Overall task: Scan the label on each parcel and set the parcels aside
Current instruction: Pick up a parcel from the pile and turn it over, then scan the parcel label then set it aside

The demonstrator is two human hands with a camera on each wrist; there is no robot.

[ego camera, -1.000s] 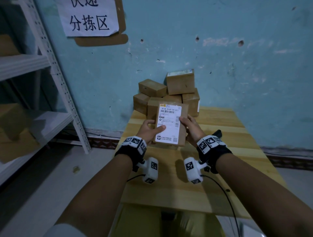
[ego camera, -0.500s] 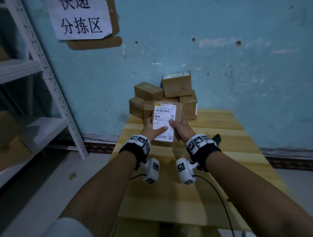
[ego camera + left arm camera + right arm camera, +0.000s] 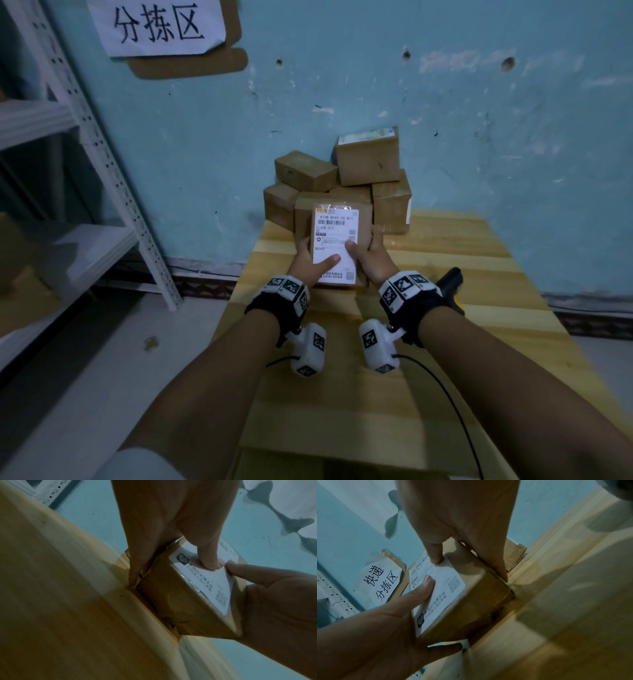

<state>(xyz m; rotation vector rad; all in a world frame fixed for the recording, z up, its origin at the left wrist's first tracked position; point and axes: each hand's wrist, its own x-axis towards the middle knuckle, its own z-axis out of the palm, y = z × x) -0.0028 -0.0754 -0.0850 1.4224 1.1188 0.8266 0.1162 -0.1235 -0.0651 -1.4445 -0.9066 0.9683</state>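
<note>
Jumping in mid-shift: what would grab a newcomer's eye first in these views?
First, the parcel held by both hands, left hand and right hand, its white label facing the camera and its lower edge near or on the wooden table. Behind it, a stack of brown boxes sits against the blue wall. A black and yellow scanner lies on the table beside the right wrist.

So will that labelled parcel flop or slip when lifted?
Probably stiff: the labelled parcel keeps square edges between the left hand and right hand. Its glossy wrapping may be slightly slippery. Likely light.
</note>
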